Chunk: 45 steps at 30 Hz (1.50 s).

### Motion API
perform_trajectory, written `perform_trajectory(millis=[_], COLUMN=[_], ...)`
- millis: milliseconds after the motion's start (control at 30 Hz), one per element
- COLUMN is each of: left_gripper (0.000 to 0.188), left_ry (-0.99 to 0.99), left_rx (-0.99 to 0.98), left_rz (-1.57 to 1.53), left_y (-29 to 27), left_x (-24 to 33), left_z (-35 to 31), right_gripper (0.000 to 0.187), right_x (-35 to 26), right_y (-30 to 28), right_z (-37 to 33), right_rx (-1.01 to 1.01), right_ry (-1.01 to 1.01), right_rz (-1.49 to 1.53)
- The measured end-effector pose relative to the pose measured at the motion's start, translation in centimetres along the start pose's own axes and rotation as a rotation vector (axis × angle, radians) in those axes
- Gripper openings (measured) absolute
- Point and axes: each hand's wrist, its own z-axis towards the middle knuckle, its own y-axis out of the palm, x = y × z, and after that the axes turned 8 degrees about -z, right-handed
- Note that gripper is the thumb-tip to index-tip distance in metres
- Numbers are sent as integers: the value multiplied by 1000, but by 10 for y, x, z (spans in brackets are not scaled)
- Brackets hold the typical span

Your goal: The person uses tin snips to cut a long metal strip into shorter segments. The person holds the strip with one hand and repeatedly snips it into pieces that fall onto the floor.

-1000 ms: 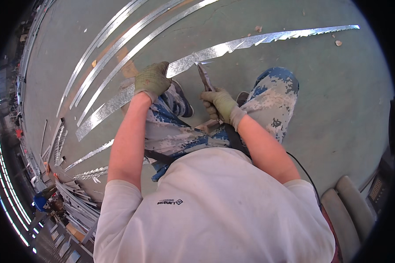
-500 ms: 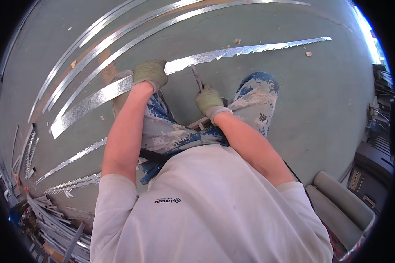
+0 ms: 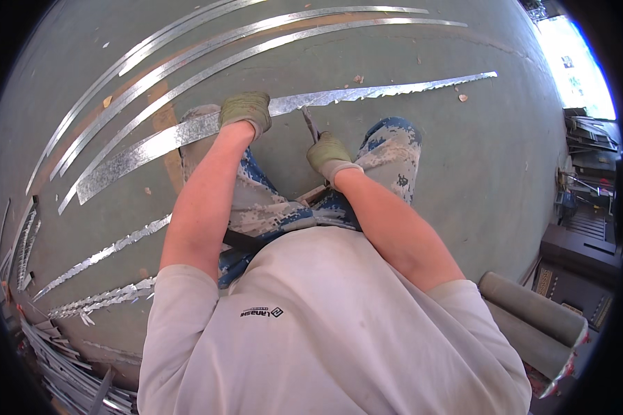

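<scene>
A long shiny sheet-metal strip (image 3: 367, 92) with a jagged cut edge lies across the green floor in front of my knees. My left hand (image 3: 246, 111), in a green glove, grips the strip near its middle. My right hand (image 3: 327, 153), also gloved, is closed on the handles of metal snips (image 3: 310, 124), whose blades meet the strip just right of my left hand. My legs in paint-spattered blue trousers are below the strip.
Several long narrow metal strips (image 3: 208, 48) lie in curves farther out on the floor. Jagged offcuts (image 3: 97, 256) and a heap of scrap strips (image 3: 55, 360) lie at the left. Grey rolls (image 3: 533, 318) and dark furniture (image 3: 581, 256) stand at the right.
The view has shifted; both hands stay on the strip and snips, with the snips still at the strip's edge beside my left hand.
</scene>
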Motion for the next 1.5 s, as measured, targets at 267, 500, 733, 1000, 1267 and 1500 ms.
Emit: perform_trajectory(millis=[267, 500, 733, 1000, 1267, 1500], left_gripper=[34, 36, 41, 34, 48, 45], left_ry=[-5, -13, -55, -13, -100, -71], left_rx=[7, 26, -13, 88, -40, 10], left_rz=[-24, -24, -17, 16, 53, 80], left_y=[0, 0, -11, -1, -14, -9], left_x=[0, 1, 10, 5, 16, 10], left_z=[-5, -8, -14, -14, -13, -12], right_gripper=[41, 40, 43, 45, 46, 43], right_x=[18, 36, 34, 52, 62, 68], right_y=[14, 4, -4, 5, -2, 5], right_z=[15, -10, -1, 23, 26, 34], right_rx=[-138, -535, -776, -939, -1167, -1275], right_ry=[-74, -124, -137, -149, -155, -210], right_rz=[244, 886, 1065, 1181, 1385, 1504])
